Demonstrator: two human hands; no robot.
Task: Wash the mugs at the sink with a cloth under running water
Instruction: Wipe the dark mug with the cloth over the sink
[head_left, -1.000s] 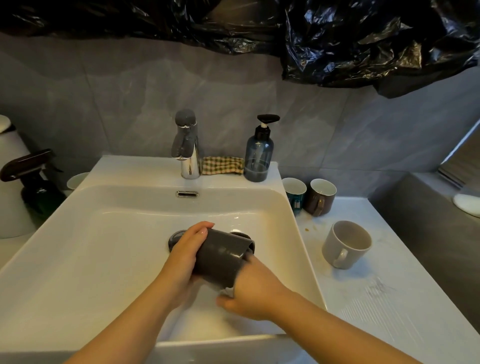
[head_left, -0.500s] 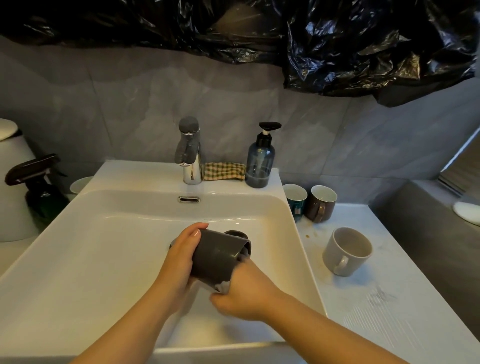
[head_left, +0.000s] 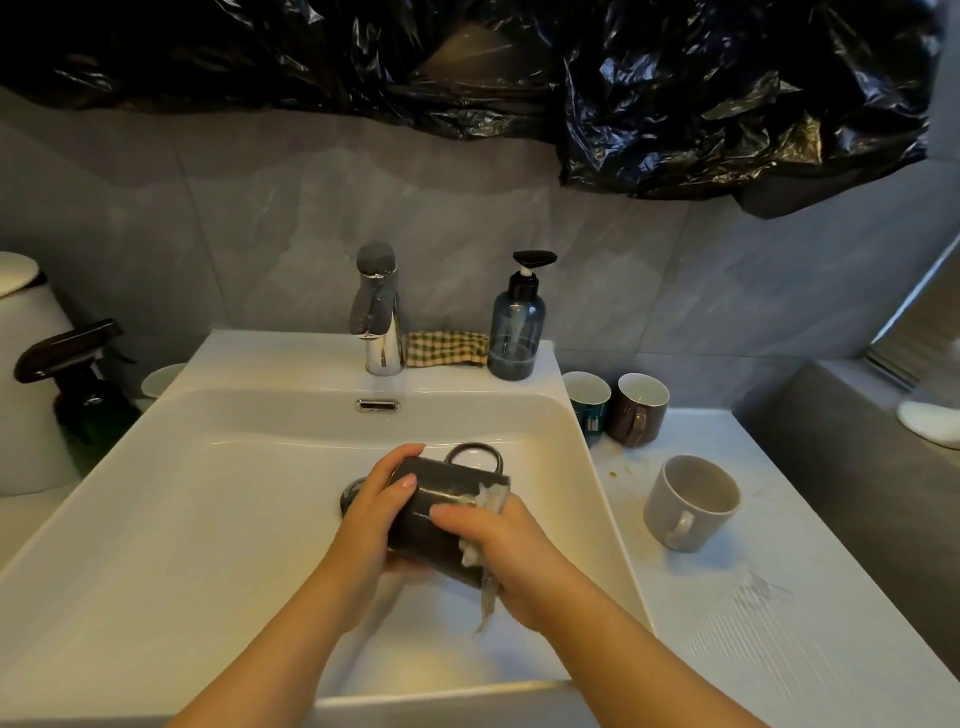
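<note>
Over the sink (head_left: 156, 499), mug (head_left: 441, 525) lies sideways — mouth rightward. Base gripped by left hand (head_left: 371, 514); right hand (head_left: 514, 561) clamps cloth (head_left: 492, 498) to its wall.

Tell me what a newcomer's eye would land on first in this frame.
First, the two hands over the middle of the white sink: the left hand grips a dark grey mug lying on its side while the right hand presses a pale cloth against it. Next comes the crumpled black plastic sheeting across the top of the wall, then the beige mug on the counter right of the sink.
</note>
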